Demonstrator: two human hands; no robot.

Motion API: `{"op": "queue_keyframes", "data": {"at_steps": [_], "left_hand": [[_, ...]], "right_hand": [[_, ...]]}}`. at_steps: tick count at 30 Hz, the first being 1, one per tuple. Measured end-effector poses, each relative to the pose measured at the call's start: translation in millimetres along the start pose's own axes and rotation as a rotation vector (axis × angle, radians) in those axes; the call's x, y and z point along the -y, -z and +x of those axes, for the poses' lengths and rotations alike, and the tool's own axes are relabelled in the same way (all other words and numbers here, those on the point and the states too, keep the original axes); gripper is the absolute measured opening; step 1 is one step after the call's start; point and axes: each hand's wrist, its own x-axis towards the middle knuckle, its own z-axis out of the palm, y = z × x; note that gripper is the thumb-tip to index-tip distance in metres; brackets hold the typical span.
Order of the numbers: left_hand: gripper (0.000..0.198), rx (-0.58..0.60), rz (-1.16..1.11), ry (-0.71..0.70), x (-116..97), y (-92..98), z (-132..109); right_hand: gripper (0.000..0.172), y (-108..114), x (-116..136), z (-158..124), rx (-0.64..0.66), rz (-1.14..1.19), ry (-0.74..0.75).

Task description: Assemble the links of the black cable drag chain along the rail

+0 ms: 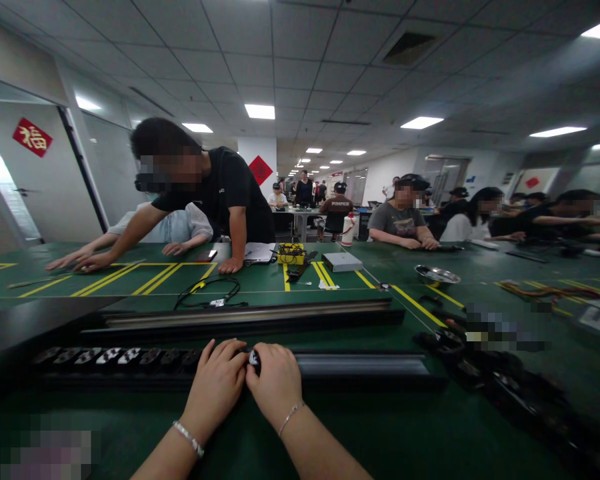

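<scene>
A long black channel [365, 364] lies crosswise in front of me, with a row of dark socket-like modules [129, 355] along its left part. My left hand [220, 373] is closed over the channel beside the row, fingers curled over its far edge. My right hand [276, 380] is closed on a small black module [254, 358] with a shiny pale face, which shows between the two hands. The left fingertips are close to that module; I cannot tell whether they touch it. Both palms are hidden. To the right, the channel shows a smooth grey inside.
Behind the channel lies another long black rail [250, 315]. Dark parts [510, 387] are heaped at right, near a metal bowl [437, 274]. A black cable [215, 288], a yellow box [291, 253] and a grey box [342, 262] lie farther back. A co-worker [215, 193] leans on the table.
</scene>
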Motion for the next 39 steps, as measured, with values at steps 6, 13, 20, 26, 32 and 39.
{"op": "queue_keyframes", "data": {"at_steps": [6,13,20,26,32,39], "left_hand": [[0.026,-0.016,-0.014,-0.01,-1,2.5,1],[0.026,-0.022,0.018,-0.037,-1,4.4,0],[0.025,-0.068,0.092,-0.048,-15,3.1,-2],[0.028,-0.051,0.084,-0.09,-15,0.1,-4],[0.031,0.026,0.074,-0.115,-8,-4.7,-5],[0.03,0.041,0.042,-0.11,-8,-3.0,-4]], "right_hand": [[0.016,0,-1,-1,-0.016,0.027,-0.004],[0.016,5,0,2,0.028,0.015,-0.027],[0.014,6,0,1,0.015,-0.018,-0.041],[0.012,6,-2,0,0.024,-0.025,-0.034],[0.012,5,-2,-1,-0.001,0.001,-0.041],[0.02,11,-7,-1,0.035,0.016,-0.035]]}}
